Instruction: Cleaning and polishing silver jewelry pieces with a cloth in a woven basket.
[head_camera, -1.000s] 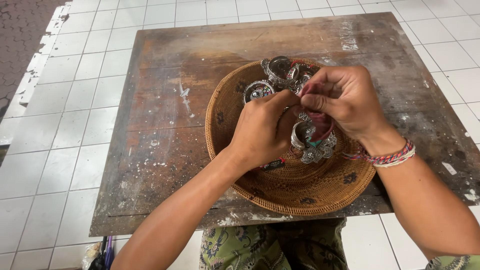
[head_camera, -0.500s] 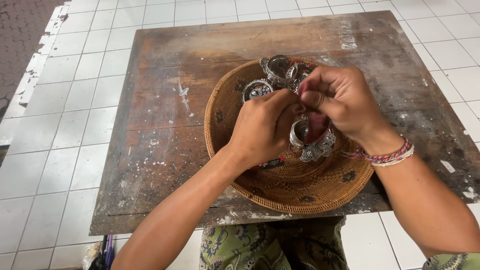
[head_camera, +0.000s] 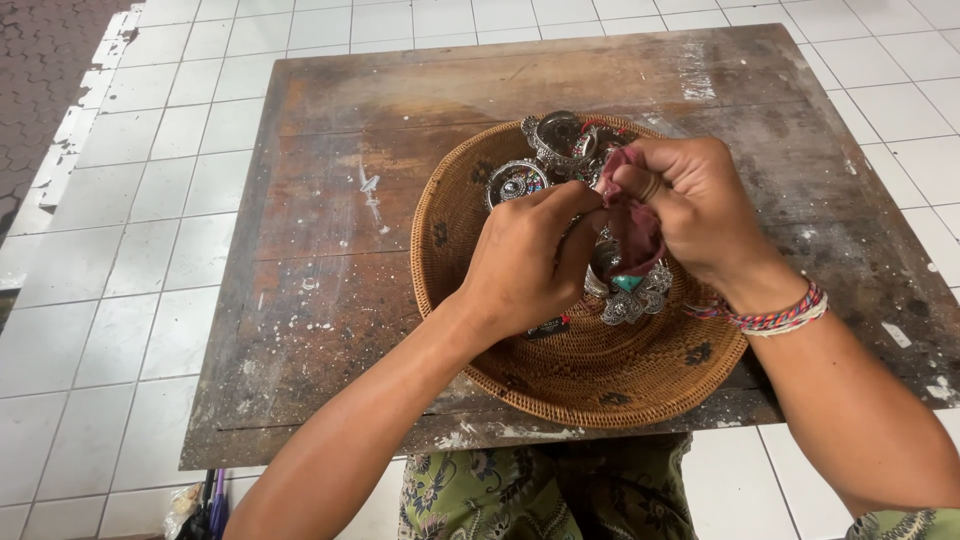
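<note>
Over the woven basket (head_camera: 590, 385), seen from the head camera, both hands meet around a silver bracelet (head_camera: 628, 290). That bracelet is a wide, ornate metal band with scrolled edges and a small turquoise stone set in its front. A dusty pink cloth (head_camera: 632, 225) is stuffed through and over it. The left hand (head_camera: 525, 262) is closed, its fingers curled against the near side of the bracelet and gripping it. The right hand (head_camera: 690, 210) is pressed together too, thumb and fingers pinching the pink cloth just above the band. The two hands touch each other, with the bracelet hanging between and slightly below them, inside the rim of the basket. More silver bracelets (head_camera: 545, 155) lie heaped at the far side of the basket, just beyond the hands. A braided wristband (head_camera: 775, 318) circles the right wrist. The basket rests on a worn, paint-flecked wooden surface (head_camera: 330, 230), set on a white tiled floor (head_camera: 120, 230).
</note>
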